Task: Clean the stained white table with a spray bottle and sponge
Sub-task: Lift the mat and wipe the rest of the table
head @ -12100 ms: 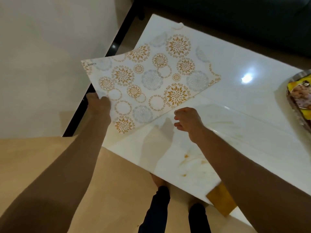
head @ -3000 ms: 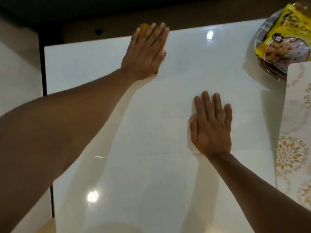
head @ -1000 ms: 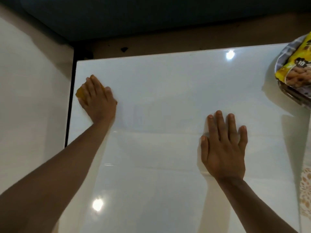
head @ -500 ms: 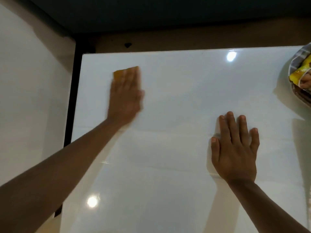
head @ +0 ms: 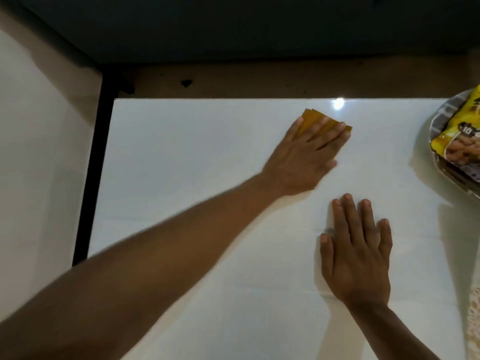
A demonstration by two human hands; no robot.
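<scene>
The glossy white table (head: 207, 255) fills most of the view, and no stain shows on it. My left hand (head: 306, 154) lies flat with straight fingers on a yellow sponge (head: 311, 119) near the far edge, right of centre. Only the sponge's far corners stick out past the fingertips. My right hand (head: 355, 250) rests palm down on the tabletop, fingers straight and slightly spread, closer to me. No spray bottle is in view.
A round tray (head: 439, 162) holding a yellow snack packet (head: 459, 141) sits at the table's far right. A patterned mat edge (head: 475, 320) shows at the lower right. A black table frame (head: 88, 178) runs along the left edge, with pale floor beyond.
My left hand has swept the sponge rightwards along the far edge, from the table's left side to right of centre. My right hand has stayed flat in place.
</scene>
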